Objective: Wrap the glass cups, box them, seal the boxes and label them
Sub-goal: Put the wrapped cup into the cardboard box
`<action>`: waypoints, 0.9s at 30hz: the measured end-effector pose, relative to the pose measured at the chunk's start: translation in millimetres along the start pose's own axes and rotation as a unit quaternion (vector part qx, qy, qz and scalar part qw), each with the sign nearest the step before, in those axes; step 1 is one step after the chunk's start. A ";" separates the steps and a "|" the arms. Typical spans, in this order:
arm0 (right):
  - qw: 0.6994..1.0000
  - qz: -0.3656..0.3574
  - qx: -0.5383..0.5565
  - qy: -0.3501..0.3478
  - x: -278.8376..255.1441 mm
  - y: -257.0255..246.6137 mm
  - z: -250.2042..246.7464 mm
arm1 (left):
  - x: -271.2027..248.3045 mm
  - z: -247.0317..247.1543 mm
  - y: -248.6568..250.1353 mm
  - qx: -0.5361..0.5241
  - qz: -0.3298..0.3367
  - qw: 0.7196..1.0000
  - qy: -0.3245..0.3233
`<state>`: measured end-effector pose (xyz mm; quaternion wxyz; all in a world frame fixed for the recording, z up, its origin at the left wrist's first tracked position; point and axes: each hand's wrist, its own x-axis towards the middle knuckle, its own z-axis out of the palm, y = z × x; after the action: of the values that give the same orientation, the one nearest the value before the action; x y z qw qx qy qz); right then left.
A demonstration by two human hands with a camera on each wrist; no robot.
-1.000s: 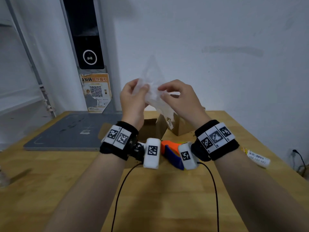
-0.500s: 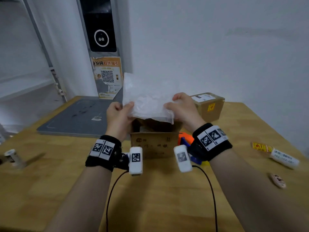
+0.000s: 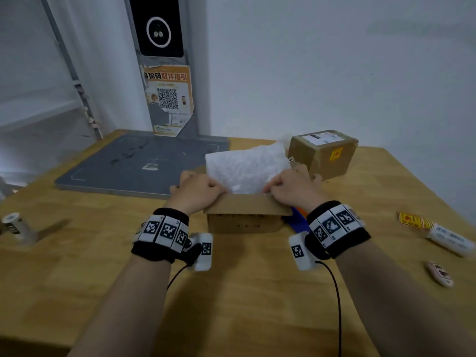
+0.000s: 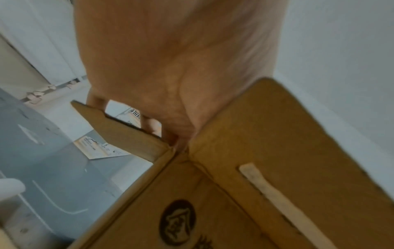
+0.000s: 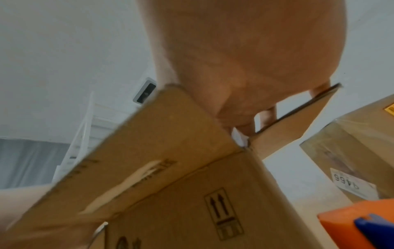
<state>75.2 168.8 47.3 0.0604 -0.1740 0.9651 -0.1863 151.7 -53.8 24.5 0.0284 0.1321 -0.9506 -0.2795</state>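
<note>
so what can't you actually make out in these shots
- Inside of the open box: head view, hidden by the bubble wrap and near flap.
- Any glass cup: not visible in any view.
- Fingertips of both hands: wrist views, blocked by palms and flaps.
- Roll print: head view, blurred.

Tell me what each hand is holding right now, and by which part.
Both hold the bubble wrap sheet over the open cardboard box: the left hand grips its near left corner, the right hand its near right corner.

The open box [image 3: 243,220] sits before me on the table [image 3: 231,292], bubble wrap [image 3: 247,167] over its mouth. A sealed box [image 3: 325,153] stands behind it to the right, a mat [image 3: 134,166] to the left.
</note>
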 end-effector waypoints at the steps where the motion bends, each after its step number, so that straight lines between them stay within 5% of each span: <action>1: 1.000 0.000 0.004 -0.013 -0.1 0.6 -0.4 | -0.3 -1.5 0.1 -0.001 0.001 1.000 -0.023; 4: 0.999 0.004 0.047 0.003 -1.4 -0.3 -4.4 | 2.4 -8.4 -5.1 -0.019 0.006 0.999 -0.034; 7: 0.985 -0.001 0.108 0.133 -2.0 -4.2 -13.5 | 1.9 -18.1 -7.4 -0.038 0.033 0.999 -0.016; 11: 0.965 -0.026 0.133 0.226 -2.0 -8.5 -23.5 | -0.5 -25.1 0.1 -0.188 0.052 0.978 0.076; 15: 0.988 -0.042 0.078 0.124 -6.3 -8.9 -21.4 | 3.4 -22.8 3.0 -0.190 0.051 0.975 0.103; 23: 0.996 -0.013 -0.045 -0.075 -5.0 -12.0 -1.8 | 2.6 -19.2 12.1 -0.049 0.051 0.997 -0.041; 27: 0.994 -0.051 -0.065 -0.074 -1.0 -6.0 -5.1 | 14.7 -23.6 1.6 0.089 0.085 0.991 -0.043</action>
<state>77.0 165.7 54.4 0.1111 -0.2397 0.9579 -0.1125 140.2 -68.8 44.9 -0.0008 0.0406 -0.9797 -0.1961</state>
